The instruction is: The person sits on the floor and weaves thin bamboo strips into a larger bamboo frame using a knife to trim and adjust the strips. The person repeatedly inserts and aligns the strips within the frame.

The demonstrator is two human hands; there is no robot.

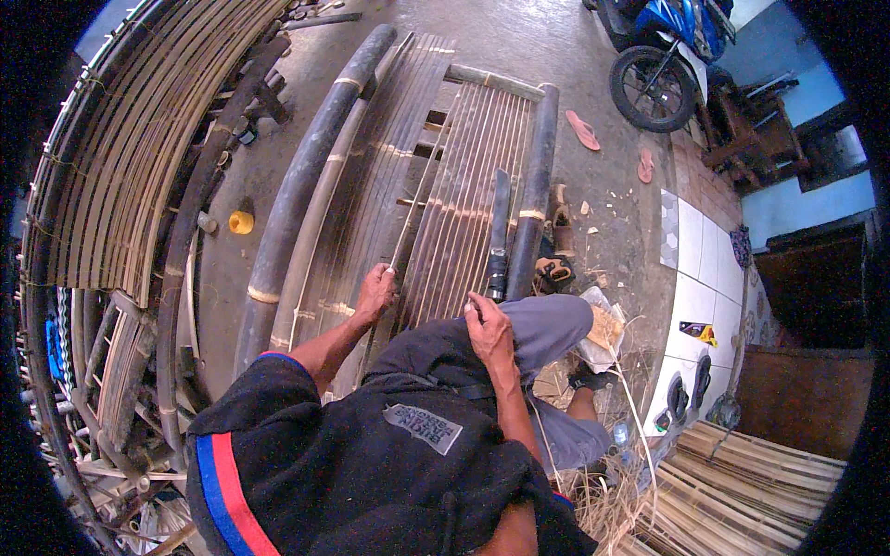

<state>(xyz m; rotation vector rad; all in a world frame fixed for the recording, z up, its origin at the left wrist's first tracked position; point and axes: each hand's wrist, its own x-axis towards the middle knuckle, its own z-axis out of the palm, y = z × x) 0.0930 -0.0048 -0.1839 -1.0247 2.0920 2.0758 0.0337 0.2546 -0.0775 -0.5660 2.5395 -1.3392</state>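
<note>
A bamboo bench [315, 176] made of thick dark poles and rows of thin slats stretches out before me. My left hand [375, 293] is closed around a thin bamboo strip [405, 236] that runs lengthwise along a gap between the slats. Close to my raised knee, my right hand [490, 332] has thumb and fingers drawn together; whatever they pinch, if anything, is too small to name. Beyond that hand a machete [501, 208] with a dark blade and black handle lies on the right-hand slats [464, 176], beside the right pole [540, 176].
Another slatted bamboo piece [139, 120] stands at the left. A yellow roll [241, 222] sits on the floor. Pink sandals [583, 131] and a motorbike [654, 83] are at the far right. Bamboo shavings [616, 500] and a stack of slats [742, 482] lie at the near right.
</note>
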